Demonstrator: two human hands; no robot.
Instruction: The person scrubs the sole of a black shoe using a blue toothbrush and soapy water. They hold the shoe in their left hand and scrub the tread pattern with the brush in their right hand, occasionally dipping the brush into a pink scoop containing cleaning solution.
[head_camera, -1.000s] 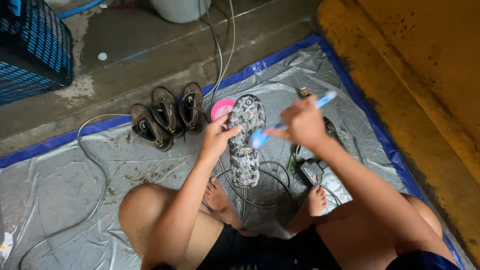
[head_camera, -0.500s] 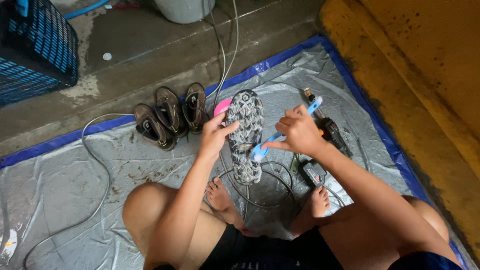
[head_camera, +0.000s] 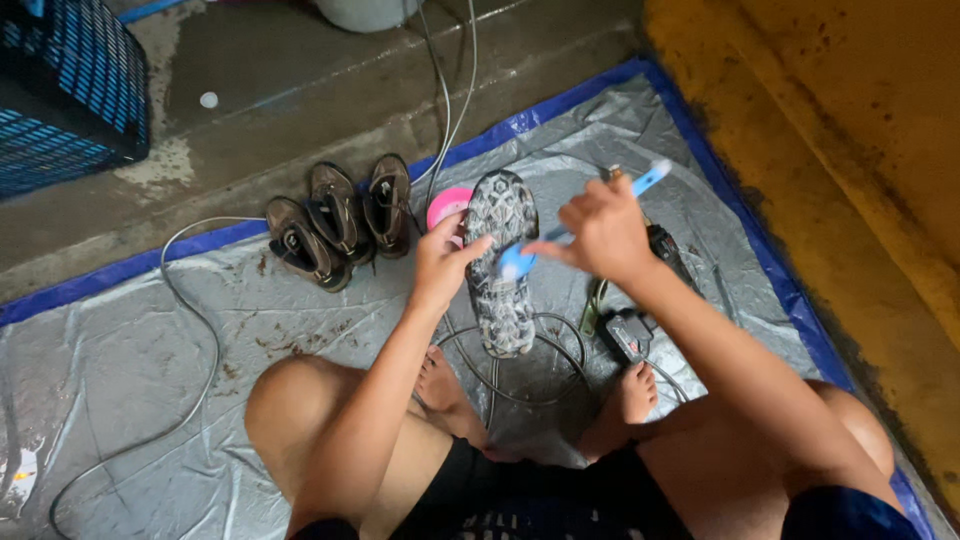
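My left hand (head_camera: 441, 263) grips the edge of a shoe (head_camera: 503, 262) held sole-up, its grey patterned tread facing me. My right hand (head_camera: 603, 228) is closed around a light blue toothbrush (head_camera: 585, 220), whose head rests on the middle of the sole. I sit on a silver tarp (head_camera: 140, 370) with my knees apart and bare feet under the shoe.
Three brown shoes (head_camera: 338, 220) lie on the tarp to the left. A pink round container (head_camera: 447, 205) peeks out behind the held shoe. A black power tool (head_camera: 640, 310) and grey cables (head_camera: 200, 340) lie near my feet. A blue crate (head_camera: 60, 90) stands top left; yellow wall at right.
The brush head has slid along the sole while my right hand shifted slightly. My left hand keeps its hold on the shoe.
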